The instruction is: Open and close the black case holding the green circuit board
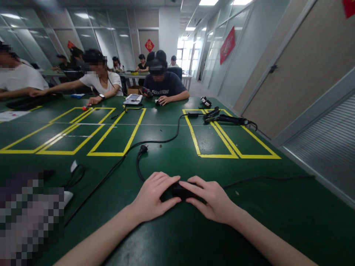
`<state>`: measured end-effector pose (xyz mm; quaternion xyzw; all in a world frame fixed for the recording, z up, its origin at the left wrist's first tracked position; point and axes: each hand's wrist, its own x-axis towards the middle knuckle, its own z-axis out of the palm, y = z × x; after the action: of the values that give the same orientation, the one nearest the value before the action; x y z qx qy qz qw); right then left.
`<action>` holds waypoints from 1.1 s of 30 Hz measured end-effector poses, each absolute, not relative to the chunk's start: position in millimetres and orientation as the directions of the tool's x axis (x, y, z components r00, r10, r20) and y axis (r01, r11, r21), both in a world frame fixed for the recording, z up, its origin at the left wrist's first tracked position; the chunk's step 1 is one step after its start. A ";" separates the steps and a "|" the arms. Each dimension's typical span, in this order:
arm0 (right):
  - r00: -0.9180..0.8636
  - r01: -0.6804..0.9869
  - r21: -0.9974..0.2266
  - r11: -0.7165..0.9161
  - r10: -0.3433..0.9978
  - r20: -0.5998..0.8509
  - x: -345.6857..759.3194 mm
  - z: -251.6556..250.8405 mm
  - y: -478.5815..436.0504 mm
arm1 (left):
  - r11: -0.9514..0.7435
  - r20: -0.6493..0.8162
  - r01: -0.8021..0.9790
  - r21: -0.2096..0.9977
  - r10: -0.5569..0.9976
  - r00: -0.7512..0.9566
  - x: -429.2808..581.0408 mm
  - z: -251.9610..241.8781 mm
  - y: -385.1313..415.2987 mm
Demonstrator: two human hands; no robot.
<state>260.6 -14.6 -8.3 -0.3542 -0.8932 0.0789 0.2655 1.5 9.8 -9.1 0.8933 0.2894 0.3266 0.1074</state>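
A black power adapter (pixel 182 191) lies on the green table close to me, partly covered by my fingers. My left hand (pixel 156 194) grips its left end, thumb at the near side and fingers over the top. At the right end my right hand (pixel 209 197) grips it in the same way. One black cord leaves on the left, curving up to a two-pin plug (pixel 143 149). Another thin cord (pixel 266 177) runs off to the right across the table. My fingers hide both cord ends at the adapter.
Yellow tape frames (pixel 219 156) mark the green table (pixel 166 166). A long black cable (pixel 111 170) crosses left of my hands. A black tool-like object (pixel 227 119) lies at the far right. Across the table a person (pixel 166 83) handles small items; another person (pixel 101 79) reaches left.
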 end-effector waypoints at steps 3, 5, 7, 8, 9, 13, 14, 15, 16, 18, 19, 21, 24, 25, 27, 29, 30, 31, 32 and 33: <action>-0.325 0.532 -0.632 0.563 0.826 0.461 274.2 -5.3 -2.3 | -0.847 0.662 0.461 0.265 0.508 0.551 -0.6 -5.2 10.1; -0.059 0.423 -0.817 0.392 0.912 0.407 289.9 -0.1 8.9 | -0.861 0.687 0.456 0.226 0.473 0.552 -1.8 -3.9 10.4; 0.185 0.253 -0.933 0.256 0.934 0.306 308.7 5.9 20.0 | -0.879 0.639 0.418 0.231 0.461 0.616 -2.7 -4.0 11.0; 0.286 0.171 -0.957 0.235 0.918 0.276 318.6 8.5 25.0 | -0.883 0.593 0.401 0.243 0.463 0.659 -3.1 -4.5 11.5; 0.365 0.112 -0.964 0.240 0.892 0.265 328.3 10.7 29.4 | -0.884 0.540 0.391 0.257 0.467 0.700 -3.5 -5.3 12.0; 0.562 0.127 -0.950 0.285 0.769 0.305 364.9 11.1 42.9 | -0.866 0.354 0.407 0.292 0.493 0.795 -4.7 -8.3 14.1; 0.585 0.180 -0.951 0.251 0.750 0.308 373.5 8.9 45.5 | -0.862 0.326 0.412 0.294 0.496 0.805 -5.0 -8.7 14.5; 0.600 0.242 -0.948 0.206 0.736 0.313 381.8 6.0 47.9 | -0.859 0.307 0.417 0.297 0.499 0.810 -5.2 -8.9 14.7; 0.609 0.309 -0.938 0.159 0.724 0.323 389.9 2.4 49.9 | -0.856 0.297 0.420 0.301 0.502 0.812 -5.3 -8.9 14.9; 0.606 0.443 -0.894 0.060 0.715 0.348 404.7 -5.5 52.6 | -0.854 0.295 0.421 0.307 0.506 0.811 -5.5 -8.7 15.2; 0.594 0.509 -0.861 0.007 0.721 0.357 411.1 -9.6 53.3 | -0.853 0.297 0.420 0.308 0.506 0.810 -5.6 -8.7 15.3; 0.561 0.630 -0.769 -0.106 0.746 0.357 421.4 -16.9 53.4 | -0.854 0.296 0.419 0.309 0.504 0.811 -5.5 -8.8 15.8; 0.525 0.756 -0.603 -0.254 0.786 0.327 430.3 -24.1 52.6 | -0.851 0.275 0.427 0.306 0.508 0.816 -5.3 -9.4 16.9; 0.518 0.783 -0.552 -0.288 0.793 0.320 431.8 -25.3 52.5 | -0.850 0.269 0.430 0.305 0.510 0.817 -5.2 -9.7 17.4; 0.501 0.824 -0.464 -0.324 0.799 0.331 433.6 -26.4 52.8 | -0.849 0.265 0.433 0.303 0.512 0.817 -5.0 -10.3 18.1; 0.482 0.854 -0.396 -0.338 0.800 0.357 434.5 -26.8 53.8 | -0.852 0.270 0.430 0.297 0.507 0.819 -4.9 -10.9 18.6; 0.480 0.861 -0.372 -0.348 0.799 0.364 434.8 -27.2 54.5 | -0.854 0.274 0.428 0.296 0.505 0.818 -4.8 -11.3 18.7; 0.486 0.861 -0.355 -0.363 0.794 0.366 435.1 -27.9 55.3 | -0.855 0.277 0.427 0.296 0.504 0.818 -4.8 -11.6 18.8; 0.498 0.857 -0.346 -0.382 0.787 0.364 435.3 -28.8 56.0 | -0.854 0.279 0.426 0.298 0.505 0.817 -4.7 -11.9 18.8; 0.511 0.851 -0.340 -0.400 0.780 0.361 435.7 -30.0 56.7 | -0.853 0.280 0.425 0.302 0.506 0.816 -4.6 -12.1 18.8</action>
<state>435.7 56.7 -30.0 -0.8335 -0.4894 -0.0720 0.2463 -4.6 18.8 -12.1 0.9461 0.2460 0.1776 0.1134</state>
